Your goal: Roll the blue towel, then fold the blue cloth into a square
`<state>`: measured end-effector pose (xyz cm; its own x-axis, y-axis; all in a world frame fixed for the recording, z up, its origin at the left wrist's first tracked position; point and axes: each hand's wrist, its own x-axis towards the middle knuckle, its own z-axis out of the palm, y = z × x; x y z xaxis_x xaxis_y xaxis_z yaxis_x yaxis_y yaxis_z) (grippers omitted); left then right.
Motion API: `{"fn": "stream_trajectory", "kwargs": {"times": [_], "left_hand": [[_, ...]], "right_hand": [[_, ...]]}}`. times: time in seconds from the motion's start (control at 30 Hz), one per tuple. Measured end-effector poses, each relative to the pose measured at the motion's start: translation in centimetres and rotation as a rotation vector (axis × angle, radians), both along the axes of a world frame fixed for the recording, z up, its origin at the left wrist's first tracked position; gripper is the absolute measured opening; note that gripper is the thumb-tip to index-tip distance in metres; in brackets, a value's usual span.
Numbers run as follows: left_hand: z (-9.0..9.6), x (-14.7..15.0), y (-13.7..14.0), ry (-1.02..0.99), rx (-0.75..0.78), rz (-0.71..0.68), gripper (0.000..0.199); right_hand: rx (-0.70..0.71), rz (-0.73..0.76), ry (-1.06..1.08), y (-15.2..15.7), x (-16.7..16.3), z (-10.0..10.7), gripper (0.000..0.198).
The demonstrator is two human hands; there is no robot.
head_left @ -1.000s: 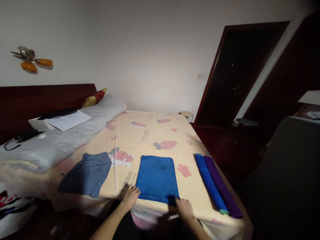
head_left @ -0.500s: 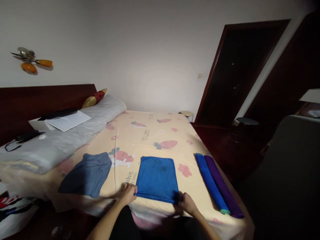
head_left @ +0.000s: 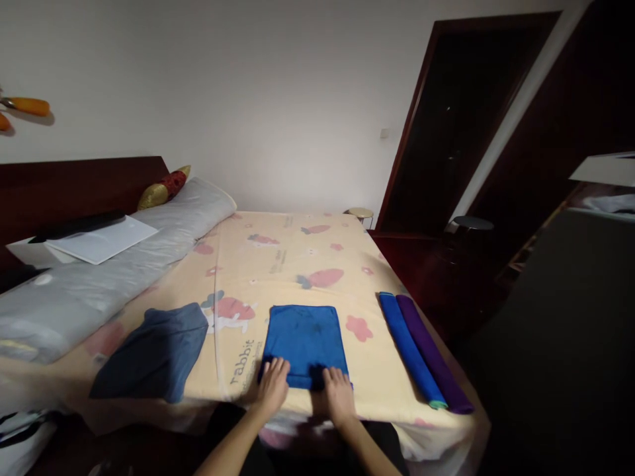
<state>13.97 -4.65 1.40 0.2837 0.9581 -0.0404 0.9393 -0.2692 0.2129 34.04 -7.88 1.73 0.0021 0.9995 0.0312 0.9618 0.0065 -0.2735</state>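
Observation:
A blue towel [head_left: 305, 337] lies spread on the bed, with a narrow folded band along its near edge. My left hand [head_left: 274, 383] rests on that band near its left corner, fingers stretched forward over the cloth. Over the right part of the same edge, my right hand [head_left: 339, 394] lies with its fingers extended and touching the towel. Off to the left is a crumpled grey-blue cloth [head_left: 157, 350]. On the right, a rolled blue towel [head_left: 409, 349] and a rolled purple towel [head_left: 434, 354] sit side by side near the bed's edge.
The bed sheet [head_left: 278, 271] is cream with carrot prints. A long grey pillow [head_left: 163, 244] runs along the headboard [head_left: 74, 192], carrying a white flat item [head_left: 102, 239]. A dark chair-like shape [head_left: 555, 317] stands to the right. Two stools [head_left: 361, 213] [head_left: 473, 223] are farther back.
My hands have moved inward from the towel's near corners and now lie flatter on its edge. A narrow strip there is turned over. The view has shifted to the right.

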Motion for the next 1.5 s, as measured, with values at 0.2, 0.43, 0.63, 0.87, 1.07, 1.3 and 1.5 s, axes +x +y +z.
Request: {"fn": "stream_trajectory", "kwargs": {"times": [0.2,0.43,0.63,0.87,1.07,1.3,1.5], "left_hand": [[-4.2,3.3,-1.1,-0.011,0.030,-0.029,0.049],[-5.5,-2.5,0.3,0.028,0.220,0.084,0.039],[-7.1,-0.7,0.0,0.006,0.247,0.015,0.043],[-7.4,2.8,0.4,-0.031,0.222,0.003,0.039],[-3.7,-3.7,1.3,0.087,0.350,0.256,0.036],[-5.5,-0.1,1.6,-0.071,0.312,-0.080,0.045],[-5.9,-0.2,2.2,-0.026,0.179,-0.063,0.047]], "right_hand": [[0.051,0.059,0.049,0.2,-5.3,-1.9,0.029],[0.118,-0.001,0.010,-0.1,1.6,-3.0,0.032],[0.231,-0.021,-0.022,-0.4,1.6,-4.3,0.037],[0.209,0.117,0.145,1.0,-1.9,-5.5,0.031],[0.250,-0.074,-0.088,0.8,4.7,-5.2,0.036],[0.251,0.073,0.056,2.5,-0.5,-7.1,0.043],[0.243,-0.006,0.022,3.5,0.3,-7.7,0.040]]}}
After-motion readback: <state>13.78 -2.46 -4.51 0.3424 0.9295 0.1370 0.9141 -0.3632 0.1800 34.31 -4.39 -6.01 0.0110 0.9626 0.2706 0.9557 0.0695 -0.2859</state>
